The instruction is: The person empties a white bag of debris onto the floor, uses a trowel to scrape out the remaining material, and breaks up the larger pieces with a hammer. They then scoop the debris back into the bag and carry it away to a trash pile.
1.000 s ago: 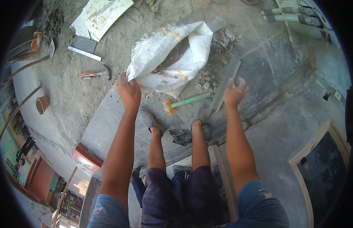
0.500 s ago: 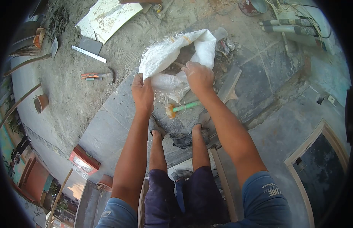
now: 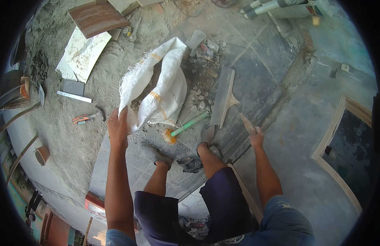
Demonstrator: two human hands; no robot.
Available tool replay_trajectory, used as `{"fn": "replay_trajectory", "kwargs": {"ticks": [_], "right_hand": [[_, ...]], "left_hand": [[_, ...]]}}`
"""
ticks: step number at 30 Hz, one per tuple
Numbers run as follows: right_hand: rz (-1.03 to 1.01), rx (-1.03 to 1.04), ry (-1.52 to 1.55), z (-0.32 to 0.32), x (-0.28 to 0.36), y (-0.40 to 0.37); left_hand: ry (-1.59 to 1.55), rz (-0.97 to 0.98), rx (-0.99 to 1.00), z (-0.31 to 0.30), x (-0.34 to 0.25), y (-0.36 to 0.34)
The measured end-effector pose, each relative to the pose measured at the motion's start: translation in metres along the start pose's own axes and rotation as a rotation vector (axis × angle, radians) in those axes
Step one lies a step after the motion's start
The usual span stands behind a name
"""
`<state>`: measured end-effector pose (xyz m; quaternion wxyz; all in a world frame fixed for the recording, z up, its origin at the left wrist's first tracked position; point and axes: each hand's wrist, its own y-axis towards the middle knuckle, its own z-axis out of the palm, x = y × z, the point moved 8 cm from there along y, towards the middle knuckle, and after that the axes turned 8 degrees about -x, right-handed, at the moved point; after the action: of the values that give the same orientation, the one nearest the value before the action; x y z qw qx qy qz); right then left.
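Note:
A white woven sack [image 3: 167, 88] with frayed edges and orange marks gapes open over the dusty ground ahead of me. My left hand [image 3: 118, 128] is closed on the near left part of its rim. Off to the right, away from the sack, my right hand [image 3: 256, 137] is closed around a short tan stick [image 3: 245, 121], which looks like wood. Between the two hands lie a mallet [image 3: 188, 125] with a green handle and yellowish head, and a wide-bladed tool [image 3: 224, 98] with a pale triangular bracket.
Rubble [image 3: 204, 84] lies right of the sack. A claw hammer [image 3: 89, 117], a white strip [image 3: 74, 96] and a stained white board [image 3: 81, 55] lie to the left. A brown textured panel [image 3: 98, 18] is at the back. A wood-framed opening [image 3: 341, 151] stands at right.
My right hand has left the sack opening and swung right with the tan stick. My left hand still grips the rim. The sack now hangs longer and more upright, and the view has shifted.

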<state>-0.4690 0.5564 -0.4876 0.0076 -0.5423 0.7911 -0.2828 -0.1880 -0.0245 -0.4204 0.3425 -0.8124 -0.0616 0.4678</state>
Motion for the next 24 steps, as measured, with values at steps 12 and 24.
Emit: {"fn": "replay_trajectory", "kwargs": {"ticks": [12,24], "right_hand": [[-0.521,-0.406,-0.123,0.096,0.042,0.09],[-1.048,0.65,0.314,0.304,0.496,-0.05]], "left_hand": [[0.94,0.425,0.113,0.045,-0.032,0.022],[0.199,0.341,0.069,0.002,-0.017,0.006]]}}
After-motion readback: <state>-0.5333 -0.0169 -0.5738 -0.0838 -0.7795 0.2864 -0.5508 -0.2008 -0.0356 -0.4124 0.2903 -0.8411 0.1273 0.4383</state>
